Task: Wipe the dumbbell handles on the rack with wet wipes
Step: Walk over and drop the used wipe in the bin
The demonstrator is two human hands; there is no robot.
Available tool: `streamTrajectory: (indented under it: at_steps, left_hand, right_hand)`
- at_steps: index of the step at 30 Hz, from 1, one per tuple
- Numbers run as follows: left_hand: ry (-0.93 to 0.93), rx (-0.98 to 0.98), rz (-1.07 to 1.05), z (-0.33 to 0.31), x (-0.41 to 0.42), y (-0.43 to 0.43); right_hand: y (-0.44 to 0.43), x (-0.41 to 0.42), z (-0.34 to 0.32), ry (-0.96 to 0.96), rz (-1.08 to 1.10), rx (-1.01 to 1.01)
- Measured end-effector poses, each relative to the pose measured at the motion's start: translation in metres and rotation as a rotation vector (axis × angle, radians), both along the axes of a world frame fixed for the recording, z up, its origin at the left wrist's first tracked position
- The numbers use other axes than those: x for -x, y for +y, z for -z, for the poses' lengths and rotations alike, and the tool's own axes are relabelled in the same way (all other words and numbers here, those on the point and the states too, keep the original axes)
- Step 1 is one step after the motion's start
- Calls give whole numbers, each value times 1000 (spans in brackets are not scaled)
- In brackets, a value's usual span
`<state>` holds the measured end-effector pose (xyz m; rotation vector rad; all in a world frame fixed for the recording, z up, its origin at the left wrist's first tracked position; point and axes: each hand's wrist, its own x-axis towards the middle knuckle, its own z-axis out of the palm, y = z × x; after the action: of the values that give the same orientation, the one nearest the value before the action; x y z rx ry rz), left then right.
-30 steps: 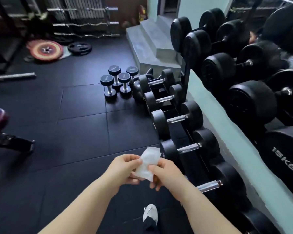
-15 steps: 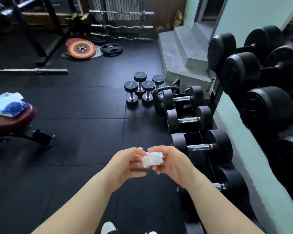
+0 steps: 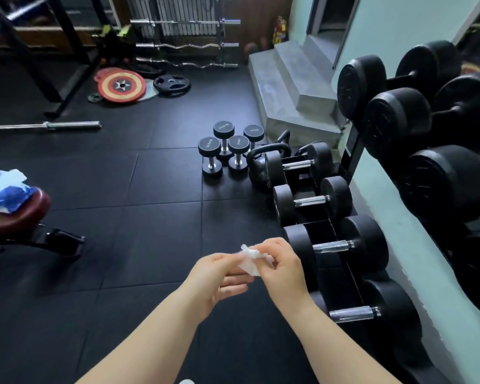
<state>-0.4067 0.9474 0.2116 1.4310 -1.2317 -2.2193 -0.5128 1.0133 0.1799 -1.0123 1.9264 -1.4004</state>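
The left grip and the right grip meet in mid-air above the floor, both pinching one crumpled white wipe between them. The right grip's fingers are curled over the wipe's top. The left grip's fingertips nip its left edge, with the lower fingers lying loosely out beneath. The wipe touches no dumbbell and hangs just left of the lower row on the rack. Four black dumbbells of that row are in view, lying on their sides, each with a bare chrome handle (the nearest two sit just right of the grips). Larger dumbbells fill the row above. At the lower row's far end stands a kettlebell, and beside it four small dumbbells stand on end on the floor. Well to the left, a maroon bench carries a blue-and-white pack. Farther off lie a barbell and coloured plates, with grey steps by the wall.
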Motion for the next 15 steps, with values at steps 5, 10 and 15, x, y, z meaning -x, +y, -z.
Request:
streamTrajectory:
  at_steps: [5, 10, 15]
  left_hand:
    - [51, -95, -31, 5, 1, -5]
    - [114, -33, -64, 3, 9, 2]
    - [118, 70, 64, -1, 28, 21]
  right_hand:
    - [6, 6, -4, 119, -196, -39]
    - [16, 13, -11, -561, -11, -45]
    - [51, 13, -13, -486, 127, -62]
